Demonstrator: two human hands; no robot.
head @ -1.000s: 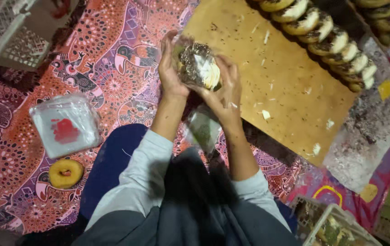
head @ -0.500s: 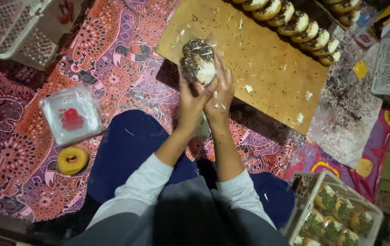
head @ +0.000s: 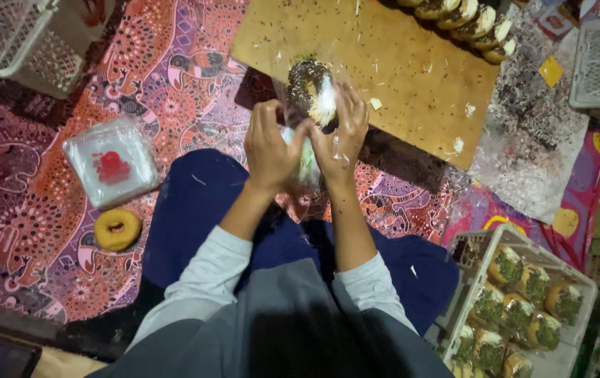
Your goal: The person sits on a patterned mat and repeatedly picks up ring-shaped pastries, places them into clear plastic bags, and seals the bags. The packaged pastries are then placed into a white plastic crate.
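A chocolate-sprinkled doughnut (head: 311,87) sits inside a clear plastic bag held up over the near edge of a wooden board (head: 398,77). My left hand (head: 270,143) grips the bag's lower part from the left. My right hand (head: 340,136) grips it from the right, fingers spread up along the doughnut. The bag's loose end hangs between my wrists.
A stack of clear plastic bags (head: 109,164) and a plain yellow doughnut (head: 117,229) lie on the patterned mat at left. A row of topped doughnuts (head: 469,22) lines the board's far edge. A crate (head: 469,280) of green-topped doughnuts stands at lower right. White baskets sit at both upper corners.
Both hands have slid down from around the doughnut to the bag below it. The view has shifted, so the board and doughnut sit more to the centre.
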